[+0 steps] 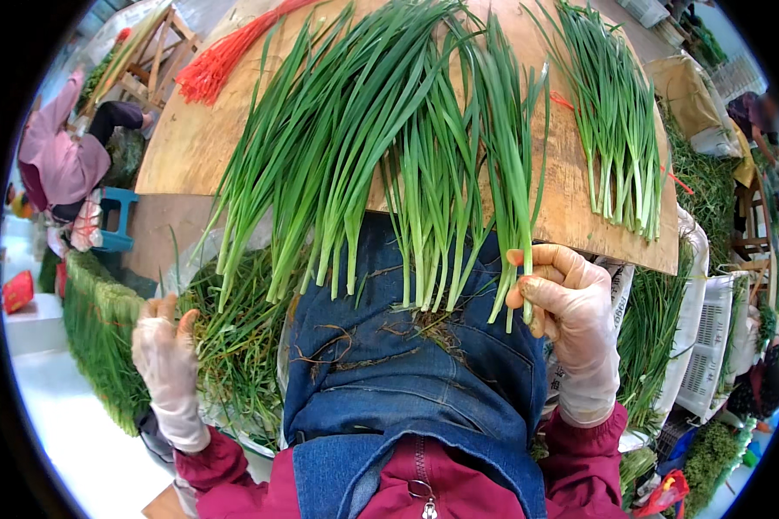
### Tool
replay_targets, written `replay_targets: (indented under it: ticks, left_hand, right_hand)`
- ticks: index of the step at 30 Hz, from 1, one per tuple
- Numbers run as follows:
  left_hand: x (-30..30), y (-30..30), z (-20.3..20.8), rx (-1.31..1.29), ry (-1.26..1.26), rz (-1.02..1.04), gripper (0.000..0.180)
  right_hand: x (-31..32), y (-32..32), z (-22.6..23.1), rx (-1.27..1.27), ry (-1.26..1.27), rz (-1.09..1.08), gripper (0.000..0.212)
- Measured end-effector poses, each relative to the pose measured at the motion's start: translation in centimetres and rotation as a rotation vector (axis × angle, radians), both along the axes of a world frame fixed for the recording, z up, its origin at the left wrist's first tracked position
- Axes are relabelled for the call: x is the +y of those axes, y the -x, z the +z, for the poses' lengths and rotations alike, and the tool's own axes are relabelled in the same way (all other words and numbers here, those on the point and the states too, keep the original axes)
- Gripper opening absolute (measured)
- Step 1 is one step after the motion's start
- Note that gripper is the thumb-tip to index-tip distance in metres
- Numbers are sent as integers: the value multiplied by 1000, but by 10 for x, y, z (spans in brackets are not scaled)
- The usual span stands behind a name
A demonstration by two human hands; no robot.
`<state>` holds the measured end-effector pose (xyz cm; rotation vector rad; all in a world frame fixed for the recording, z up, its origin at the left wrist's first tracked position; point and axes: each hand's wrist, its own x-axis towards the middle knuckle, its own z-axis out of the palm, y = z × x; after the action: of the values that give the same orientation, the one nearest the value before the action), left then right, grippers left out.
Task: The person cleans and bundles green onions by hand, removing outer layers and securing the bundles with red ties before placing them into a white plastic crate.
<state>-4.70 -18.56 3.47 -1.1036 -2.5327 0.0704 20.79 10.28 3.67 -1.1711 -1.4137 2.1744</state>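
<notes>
The right hand [569, 294] pinches some chives [517, 173] at their pale ends; they lie lengthwise forward, onto the board [563, 227]. The left hand [163, 350] is farther, fingers loosely bent.

Long green leaves [355, 143], pale-stemmed, loosely fanned

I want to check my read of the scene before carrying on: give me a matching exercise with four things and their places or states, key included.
1. Translucent-gloved right hand
2. Translucent-gloved left hand
3. Red bundle of thin strands
4. Blue plastic stool

A. Lying on the flat wooden board
B. Standing left of the board
C. Touching stems of long green leaves
D. Apparently empty

Pairs: 1-C, 2-D, 3-A, 4-B
</notes>
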Motion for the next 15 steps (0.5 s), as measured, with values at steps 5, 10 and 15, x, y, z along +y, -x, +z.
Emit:
replay_targets:
  ticks: [5, 10, 15]
  left_hand:
    - [90, -66, -14, -617, -531, -525, 17]
    - [154, -99, -35, -661, -271, -356, 36]
    - [151, -86, -52, -1279, -560, -162, 24]
  right_hand:
    - [7, -7, -19, -208, -273, -7, 25]
    - [-2, 7, -21, -320, -822, -76, 42]
    - [-14, 46, -32, -516, -1258, 181, 78]
